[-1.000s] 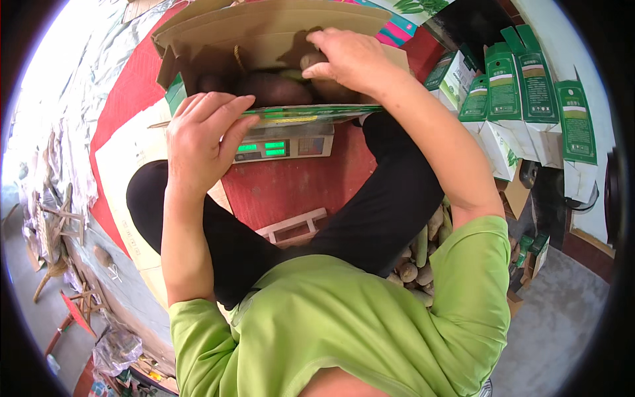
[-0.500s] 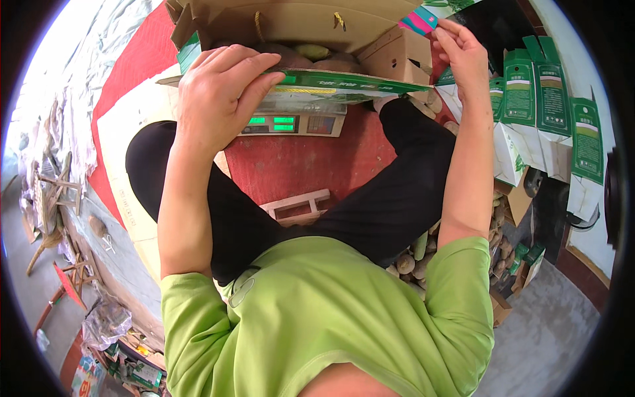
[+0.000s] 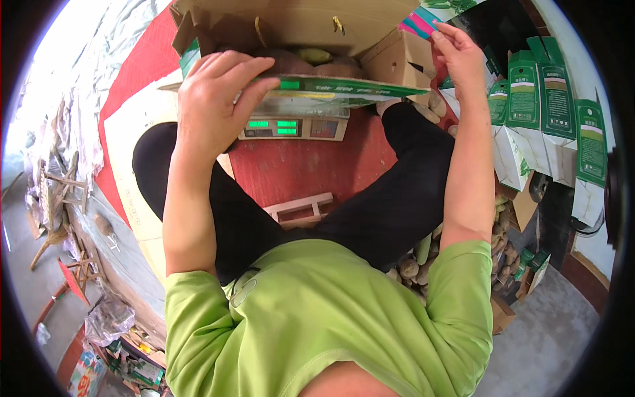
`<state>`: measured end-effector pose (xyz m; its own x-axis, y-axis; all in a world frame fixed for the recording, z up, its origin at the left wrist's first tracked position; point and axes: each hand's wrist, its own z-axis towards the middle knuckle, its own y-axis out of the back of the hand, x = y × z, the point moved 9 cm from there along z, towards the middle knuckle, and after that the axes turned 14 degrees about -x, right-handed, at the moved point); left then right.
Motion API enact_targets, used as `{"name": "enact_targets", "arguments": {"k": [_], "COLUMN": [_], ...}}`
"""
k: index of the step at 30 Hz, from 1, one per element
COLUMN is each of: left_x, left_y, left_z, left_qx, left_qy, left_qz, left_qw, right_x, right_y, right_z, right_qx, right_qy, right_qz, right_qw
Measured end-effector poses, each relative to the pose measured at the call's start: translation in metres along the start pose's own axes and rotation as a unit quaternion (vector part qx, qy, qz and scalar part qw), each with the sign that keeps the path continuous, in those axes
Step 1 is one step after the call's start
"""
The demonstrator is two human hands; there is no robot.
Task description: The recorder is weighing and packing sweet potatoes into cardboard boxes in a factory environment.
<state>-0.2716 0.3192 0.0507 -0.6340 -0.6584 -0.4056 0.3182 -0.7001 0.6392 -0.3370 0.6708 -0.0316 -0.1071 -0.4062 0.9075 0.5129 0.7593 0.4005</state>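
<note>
I am watching the right hand (image 3: 461,59) hanging just outside the right end of the open carton (image 3: 297,23), while a second ago it was reaching in among the brown produce (image 3: 291,64). That shift is leaving the contents uncovered, so I am now seeing the dark, rounded pieces lying low behind the front wall, with a pale green piece (image 3: 312,55) showing between them. The right thumb and forefinger are coming close together beside a pink-and-blue sheet (image 3: 418,24); I am not able to tell whether they are pinching it or only overlapping it. The left hand (image 3: 215,102) is staying at the carton's front left corner, its fingers loosely bent and its thumb standing apart; how firmly it is gripping the wall I cannot tell.

The carton is showing plain, matt brown board inside and a glossy green print along its front, with twisted yellow cord loops (image 3: 338,25) hanging from the back wall. It is apparently sitting on a pale, boxy scale (image 3: 324,128) with glowing green displays. Beneath, a worn red mat (image 3: 297,172) is spreading out flat, and slim green-and-white boxes (image 3: 559,92) are standing to the right.
</note>
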Motion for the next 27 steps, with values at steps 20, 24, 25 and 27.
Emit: {"name": "enact_targets", "arguments": {"k": [20, 24, 25, 27], "left_x": [-0.003, -0.001, 0.0, 0.003], "left_y": [-0.019, -0.027, -0.03, -0.033], "left_z": [0.003, 0.007, 0.007, 0.006], "left_qx": [0.218, 0.247, 0.251, 0.253], "left_qy": [-0.056, -0.101, -0.109, -0.108], "left_qz": [0.164, 0.169, 0.165, 0.176], "left_qw": [0.96, 0.949, 0.947, 0.945], "right_x": [0.066, 0.087, 0.089, 0.1], "right_y": [-0.07, -0.074, -0.076, -0.081], "right_z": [0.014, 0.003, 0.0, -0.008], "right_qx": [0.066, 0.068, 0.074, 0.072], "right_qy": [0.256, 0.345, 0.358, 0.348], "right_qz": [-0.179, -0.235, -0.239, -0.253], "right_qw": [0.948, 0.906, 0.899, 0.9]}}
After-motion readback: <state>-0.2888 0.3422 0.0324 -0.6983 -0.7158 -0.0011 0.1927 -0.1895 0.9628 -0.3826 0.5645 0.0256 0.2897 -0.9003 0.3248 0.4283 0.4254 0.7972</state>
